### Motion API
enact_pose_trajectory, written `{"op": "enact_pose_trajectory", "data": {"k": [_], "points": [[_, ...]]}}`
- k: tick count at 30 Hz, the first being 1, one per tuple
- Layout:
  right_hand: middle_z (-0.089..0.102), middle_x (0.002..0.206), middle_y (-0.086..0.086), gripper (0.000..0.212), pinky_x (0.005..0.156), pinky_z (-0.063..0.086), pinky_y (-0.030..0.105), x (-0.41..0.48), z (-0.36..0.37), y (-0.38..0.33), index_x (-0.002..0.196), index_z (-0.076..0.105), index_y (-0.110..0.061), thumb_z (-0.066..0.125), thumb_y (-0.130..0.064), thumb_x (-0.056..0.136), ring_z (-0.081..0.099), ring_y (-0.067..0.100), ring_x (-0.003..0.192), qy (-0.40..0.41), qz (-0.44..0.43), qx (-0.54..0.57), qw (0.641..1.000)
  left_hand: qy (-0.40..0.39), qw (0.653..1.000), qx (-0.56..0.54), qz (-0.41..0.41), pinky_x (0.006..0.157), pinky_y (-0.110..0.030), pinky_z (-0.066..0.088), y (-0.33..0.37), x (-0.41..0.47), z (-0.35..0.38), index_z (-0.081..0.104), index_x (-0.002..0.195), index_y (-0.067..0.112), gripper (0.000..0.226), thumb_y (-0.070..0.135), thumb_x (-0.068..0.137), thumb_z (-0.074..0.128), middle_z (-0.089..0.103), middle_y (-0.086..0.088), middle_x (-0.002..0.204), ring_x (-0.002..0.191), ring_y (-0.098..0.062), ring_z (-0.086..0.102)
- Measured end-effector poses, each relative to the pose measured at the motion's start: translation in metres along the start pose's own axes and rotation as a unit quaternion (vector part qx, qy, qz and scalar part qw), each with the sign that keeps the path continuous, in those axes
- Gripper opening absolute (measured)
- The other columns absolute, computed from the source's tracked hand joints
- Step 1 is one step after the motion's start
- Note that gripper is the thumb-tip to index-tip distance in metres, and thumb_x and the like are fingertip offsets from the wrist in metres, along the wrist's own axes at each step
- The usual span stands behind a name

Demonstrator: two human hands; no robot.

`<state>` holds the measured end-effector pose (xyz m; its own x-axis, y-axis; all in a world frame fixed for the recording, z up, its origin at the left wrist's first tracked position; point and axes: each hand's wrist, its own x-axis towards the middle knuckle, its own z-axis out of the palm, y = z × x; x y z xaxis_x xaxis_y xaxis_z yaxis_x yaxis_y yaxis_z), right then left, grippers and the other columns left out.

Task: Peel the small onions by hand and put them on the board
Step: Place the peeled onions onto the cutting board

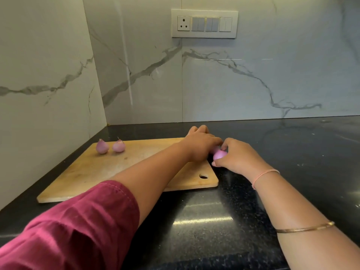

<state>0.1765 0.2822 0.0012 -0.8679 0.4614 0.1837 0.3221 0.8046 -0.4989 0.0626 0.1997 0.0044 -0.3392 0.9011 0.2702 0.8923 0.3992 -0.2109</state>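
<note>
Onion (220, 154) sits in my right hand (239, 158), just off the right edge of the board (136, 168) and low over the counter (292, 152); thumb under, fingers curled round it, a narrow closed grip that I judge steadies it for peeling; left hand (200, 146) reaches across the board's right corner, knuckles up, fingertips bent down against the top of the same onion; a pink bit shows between the two hands, skin or a second bulb, too hidden to say; whether the left fingers pinch the skin or only touch it I cannot tell; working off the board's edge probably keeps loose skin away from the clean ones; two onions (102, 147) stand side by side at the board's far left corner, tips up, near the wall (253, 84) and well apart from my hands, likely parked there to leave room for more; so I judge the task partly done, this onion being the one in hand; board lies flat, its handle hole toward my right; switch plate (204, 23) on the wall has a socket and rocker switches; no brand, label or readable writing anywhere.
</note>
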Motion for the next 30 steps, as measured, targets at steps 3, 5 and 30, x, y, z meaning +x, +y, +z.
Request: {"op": "enact_pose_trajectory", "data": {"k": [3, 5, 30], "points": [[0.054, 0.097, 0.002, 0.036, 0.072, 0.039, 0.03, 0.001, 0.0, 0.002, 0.103, 0.052, -0.018, 0.075, -0.031, 0.078, 0.051, 0.023, 0.092, 0.001, -0.001, -0.002, 1.0, 0.008, 0.999, 0.039, 0.004, 0.091, -0.035, 0.027, 0.001, -0.001, 0.003, 0.049, 0.128, 0.026, 0.036, 0.022, 0.093, 0.049, 0.053, 0.003, 0.126, 0.117, -0.022, 0.034], [0.055, 0.095, 0.003, 0.035, 0.07, 0.039, 0.03, 0.001, -0.001, 0.003, 0.101, 0.053, -0.018, 0.075, -0.03, 0.077, 0.053, 0.023, 0.09, 0.01, -0.002, 0.008, 1.0, 0.032, 0.998, 0.056, 0.006, 0.092, -0.035, 0.028, -0.001, -0.006, 0.002, 0.045, 0.133, 0.025, 0.039, 0.023, 0.094, 0.047, 0.05, 0.001, 0.13, 0.118, -0.023, 0.034], [0.059, 0.111, 0.007, 0.03, 0.072, 0.043, 0.025, 0.009, 0.117, -0.173, 0.113, 0.055, -0.016, 0.064, -0.022, 0.085, 0.057, 0.022, 0.094, -0.03, -0.209, 0.168, 0.963, 0.053, 0.864, -0.254, -0.431, 0.08, -0.029, 0.046, -0.141, -0.211, -0.033, 0.034, 0.133, 0.015, 0.049, 0.028, 0.092, 0.058, 0.054, -0.005, 0.115, 0.094, -0.017, 0.055]]}}
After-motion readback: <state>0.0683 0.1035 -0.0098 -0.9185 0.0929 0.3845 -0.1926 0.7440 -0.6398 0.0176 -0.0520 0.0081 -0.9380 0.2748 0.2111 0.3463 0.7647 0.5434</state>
